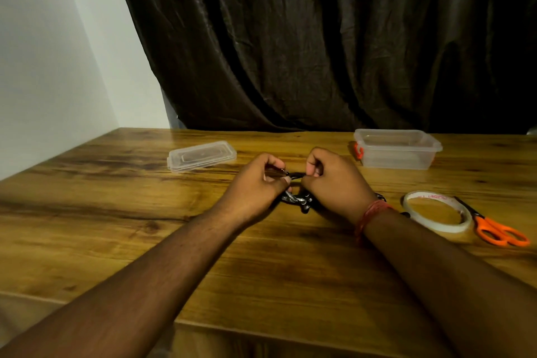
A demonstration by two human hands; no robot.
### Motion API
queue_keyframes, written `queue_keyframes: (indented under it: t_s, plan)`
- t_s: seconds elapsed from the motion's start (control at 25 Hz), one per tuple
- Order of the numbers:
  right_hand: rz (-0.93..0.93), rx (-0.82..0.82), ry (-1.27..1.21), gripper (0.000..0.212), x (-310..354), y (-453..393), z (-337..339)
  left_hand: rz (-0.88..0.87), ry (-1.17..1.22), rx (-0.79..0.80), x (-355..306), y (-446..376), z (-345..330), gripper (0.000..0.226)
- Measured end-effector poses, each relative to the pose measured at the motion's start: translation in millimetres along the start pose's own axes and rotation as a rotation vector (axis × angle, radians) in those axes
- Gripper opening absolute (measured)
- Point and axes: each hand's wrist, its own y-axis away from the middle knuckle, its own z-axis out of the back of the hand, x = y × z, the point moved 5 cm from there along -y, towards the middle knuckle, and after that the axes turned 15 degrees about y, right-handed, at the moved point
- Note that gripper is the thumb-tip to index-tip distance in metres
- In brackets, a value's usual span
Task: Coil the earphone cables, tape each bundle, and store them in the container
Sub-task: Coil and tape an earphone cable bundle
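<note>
Over the counter (122,212), left hand (258,183) and right hand (334,180) close together, both pinching black earphone cable (296,175), container (396,150) beyond

We can find only one thing with writing on it: the roll of tape (437,211) lying on the bench (145,212). Red letters run along the inside of its ring, at the far side. From where we look they are upside down and blurry, so we cannot read what they say. We see no other words, numbers or signs that we can read anywhere else.
</note>
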Motion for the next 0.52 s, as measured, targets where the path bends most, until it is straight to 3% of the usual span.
queue_keyframes:
  t_s: [0.16,0.52]
  plan:
    - [0.001,0.081,0.126,0.009,-4.6,-1.8,-5.3,-0.016,-0.223,0.003,-3.4,3.0,1.2,0.016]
    - [0.063,0.198,0.307,0.015,-5.1,-2.4,-6.3,-0.062,-0.354,0.037,-1.3,1.8,-3.5,0.01]
